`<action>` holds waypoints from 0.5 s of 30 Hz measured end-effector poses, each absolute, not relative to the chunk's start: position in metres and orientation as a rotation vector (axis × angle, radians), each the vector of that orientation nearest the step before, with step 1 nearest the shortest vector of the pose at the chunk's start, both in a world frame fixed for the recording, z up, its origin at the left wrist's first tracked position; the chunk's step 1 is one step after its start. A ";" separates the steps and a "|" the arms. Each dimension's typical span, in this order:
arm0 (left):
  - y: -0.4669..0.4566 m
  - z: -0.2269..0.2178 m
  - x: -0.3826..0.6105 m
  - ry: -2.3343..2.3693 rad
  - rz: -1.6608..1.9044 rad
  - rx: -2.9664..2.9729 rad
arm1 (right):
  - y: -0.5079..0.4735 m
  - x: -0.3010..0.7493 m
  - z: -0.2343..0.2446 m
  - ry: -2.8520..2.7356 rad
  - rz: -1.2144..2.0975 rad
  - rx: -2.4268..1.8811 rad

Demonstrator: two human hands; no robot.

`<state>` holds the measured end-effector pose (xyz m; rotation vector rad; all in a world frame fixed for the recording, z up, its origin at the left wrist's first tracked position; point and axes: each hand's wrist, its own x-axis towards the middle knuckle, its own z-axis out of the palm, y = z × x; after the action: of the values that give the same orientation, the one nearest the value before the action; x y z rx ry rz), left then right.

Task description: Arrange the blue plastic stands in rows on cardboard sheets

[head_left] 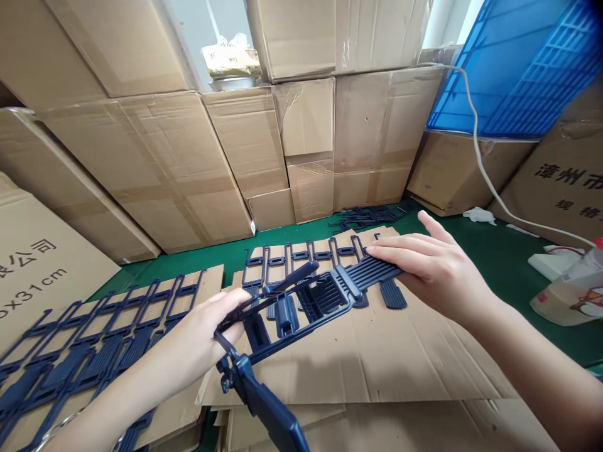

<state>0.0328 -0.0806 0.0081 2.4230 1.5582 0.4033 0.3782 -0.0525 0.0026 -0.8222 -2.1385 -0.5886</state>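
Dark blue plastic frame (286,317) is up in the middle of the head view, over a flat brown cardboard sheet (358,364). The left hand (219,320) has its fingers clamped on the left end of the frame. A long dark leg of the frame hangs down on the near side. The right hand (436,267) lays its fingers on the ribbed flap at the right end, and one finger sticks up. Its thumb is hidden, so I cannot tell if it pinches the flap. More blue frames (300,255) lie in a row on the far part of the sheet. Another group (151,301) lies on cardboard at the left. Past them, a pile of dark pieces (367,217) sits on the green table (475,245). Big cardboard boxes (183,169) stand at the far side. A blue crate (509,69) sits on a box at the far right.
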 end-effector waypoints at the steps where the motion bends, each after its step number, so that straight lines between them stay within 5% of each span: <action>1: -0.080 0.008 0.031 1.559 0.414 2.410 | -0.053 0.381 0.002 -2.126 -0.611 -0.830; 9: -0.081 0.003 0.014 1.676 0.428 2.294 | -0.058 0.377 -0.011 -2.120 -0.560 -0.885; 15: -0.085 0.001 0.012 1.754 0.466 2.212 | -0.081 0.381 0.004 -2.073 -0.846 -0.823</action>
<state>0.0124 -0.0850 0.0012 2.2123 1.7541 0.4659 0.3809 -0.0812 0.0043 -0.8228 -2.0730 -0.8462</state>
